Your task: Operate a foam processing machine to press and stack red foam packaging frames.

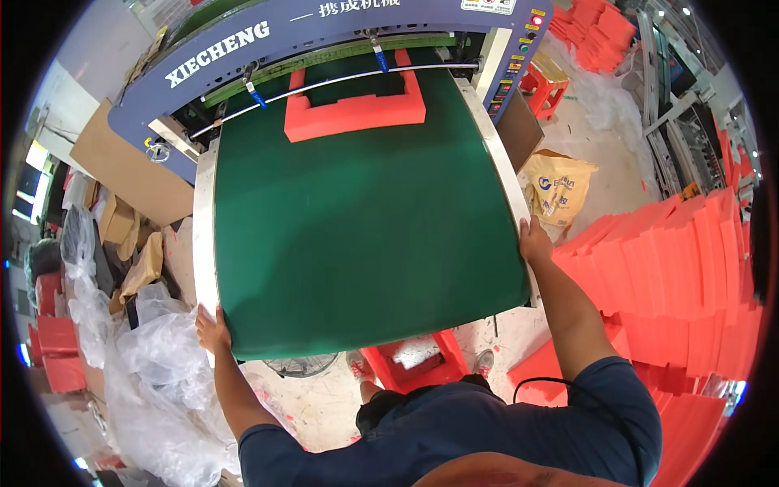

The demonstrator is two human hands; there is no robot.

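A green conveyor belt (365,219) runs between two white side rails beneath a blue-grey machine frame. My left hand (214,331) holds the near end of the left side rail (205,235), thumb toward the belt. Farther up, my right hand (535,242) grips the right side rail (507,170); some of its fingers are hidden along the outer side. At the far end of the belt lies a U-shaped red foam piece (357,116), partly under the machine's crossbar, away from both hands.
Stacked red foam sheets (665,268) stand at the right, near a yellow sack (560,185). Clear plastic sheeting (170,365) and cardboard (130,174) lie at the left. A red stool (414,365) stands between my feet. Control buttons (527,36) line the machine's right post.
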